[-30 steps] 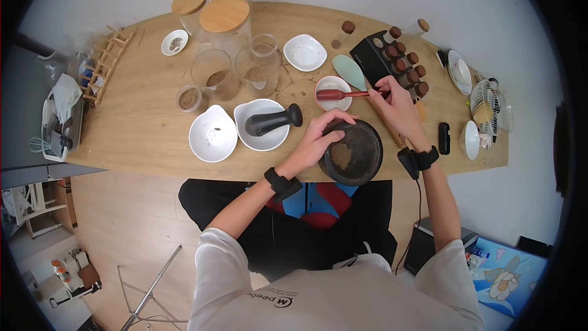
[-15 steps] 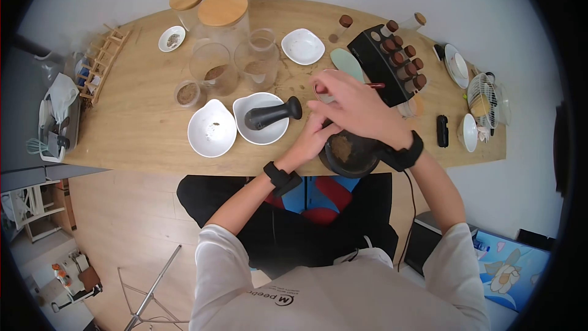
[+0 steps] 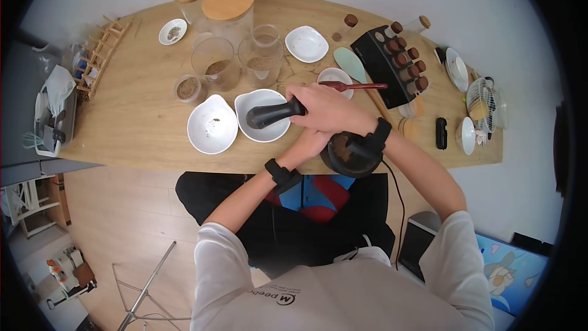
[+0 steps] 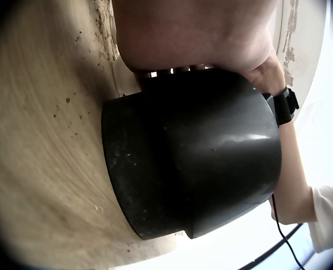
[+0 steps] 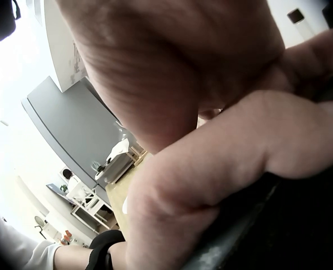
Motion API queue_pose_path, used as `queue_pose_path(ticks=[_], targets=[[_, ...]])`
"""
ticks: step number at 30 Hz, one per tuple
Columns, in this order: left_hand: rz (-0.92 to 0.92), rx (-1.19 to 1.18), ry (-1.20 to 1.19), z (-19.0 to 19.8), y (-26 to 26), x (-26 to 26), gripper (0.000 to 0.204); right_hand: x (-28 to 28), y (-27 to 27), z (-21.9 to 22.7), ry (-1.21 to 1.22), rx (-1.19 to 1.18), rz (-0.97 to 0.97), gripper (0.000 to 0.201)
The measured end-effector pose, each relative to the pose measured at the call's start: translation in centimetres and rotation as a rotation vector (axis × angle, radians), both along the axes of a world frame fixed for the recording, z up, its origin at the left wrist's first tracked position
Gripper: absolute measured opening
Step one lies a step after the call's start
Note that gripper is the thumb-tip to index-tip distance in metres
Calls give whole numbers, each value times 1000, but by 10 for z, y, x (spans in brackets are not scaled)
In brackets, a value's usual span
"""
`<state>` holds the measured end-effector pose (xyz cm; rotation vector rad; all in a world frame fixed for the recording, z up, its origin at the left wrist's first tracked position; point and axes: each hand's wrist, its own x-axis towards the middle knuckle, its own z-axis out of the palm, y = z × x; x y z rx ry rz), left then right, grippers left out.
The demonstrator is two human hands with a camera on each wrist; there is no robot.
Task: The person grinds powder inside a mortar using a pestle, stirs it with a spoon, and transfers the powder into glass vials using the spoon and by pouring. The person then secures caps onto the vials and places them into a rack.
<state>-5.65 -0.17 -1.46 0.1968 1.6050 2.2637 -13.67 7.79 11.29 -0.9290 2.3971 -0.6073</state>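
Note:
In the head view the right hand [image 3: 334, 108] crosses above the left and pinches the knob of a black pestle [image 3: 269, 115], whose wide end rests in a white spouted bowl [image 3: 285, 133]. The left hand [image 3: 309, 143], partly covered by the right, grips the side of a dark mortar [image 3: 352, 164] with brown powder inside. The left wrist view has the mortar [image 4: 217, 152] close up below the left hand [image 4: 194, 36]. A red-handled utensil [image 3: 370, 86] lies across a small red-rimmed bowl [image 3: 335, 74]. The right wrist view shows both hands overlapping; the pestle cannot be made out there.
Left of the pestle's bowl stands another spouted white bowl [image 3: 202, 138]. Glass cups of brown powder [image 3: 215, 76] and wooden-lidded jars [image 3: 228, 3] stand behind. A green spatula [image 3: 350, 63] lies beside a black rack of corked tubes [image 3: 383, 70]. A white dish [image 3: 306, 44] is at the back.
My right hand has let go of the red-handled utensil and moved left over my left hand, taking hold of the pestle's knob. My left hand has stayed at the mortar.

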Motion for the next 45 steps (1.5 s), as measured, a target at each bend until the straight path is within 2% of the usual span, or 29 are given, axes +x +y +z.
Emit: queue_pose_path(ticks=[3,5,7,8,9,11,12,13,15,17,18,20,22,23,24,27,29,31,32,37,40,45], targets=[[-34,-48,46,-4,-1,1,49,5,-5,9,-35,-19,-37,38],[-11,-13,220,-15,1,0,47,7,-9,10,-78,-50,-77,38],[-34,16,211,24,-7,-1,46,8,-16,4,-58,-203,-86,38],[-46,43,205,38,-8,-1,46,8,-19,-4,35,-235,-96,33],[-58,45,201,20,-1,-2,46,9,-22,-3,32,-234,-109,33],[51,4,215,-29,15,-2,44,10,-26,9,66,-216,-102,33],[46,5,208,-15,11,-1,44,13,-27,15,158,-209,-86,32],[6,58,204,15,0,0,44,16,-24,21,151,-207,-91,32],[-31,113,193,38,-5,3,43,21,-12,35,318,-279,-124,27],[100,-8,138,41,-4,8,41,27,9,56,311,-338,-193,25],[95,-10,132,42,-5,7,41,32,20,69,309,-398,-258,24],[27,20,185,44,-6,-3,39,46,43,97,314,-368,-367,26],[13,53,195,43,-5,-9,39,57,71,105,519,-429,-398,28],[3,89,207,44,-4,-10,39,66,81,114,471,-421,-469,29],[-3,141,114,51,-3,-8,36,76,91,121,422,-411,-540,29],[-27,113,203,50,-4,-11,33,96,119,122,493,-327,-537,28],[-27,125,221,51,-2,-13,32,109,127,122,453,-286,-568,26],[-23,135,238,50,-2,-13,31,117,134,116,445,-113,-442,26],[-32,117,240,50,-3,-13,32,122,132,110,383,-101,-487,25],[-45,92,233,51,-4,-13,33,130,122,90,292,-156,-455,23],[-22,104,239,53,-3,-14,32,130,109,86,161,-197,-557,23],[-27,98,248,54,-4,-14,33,127,104,73,186,-234,-442,24]])
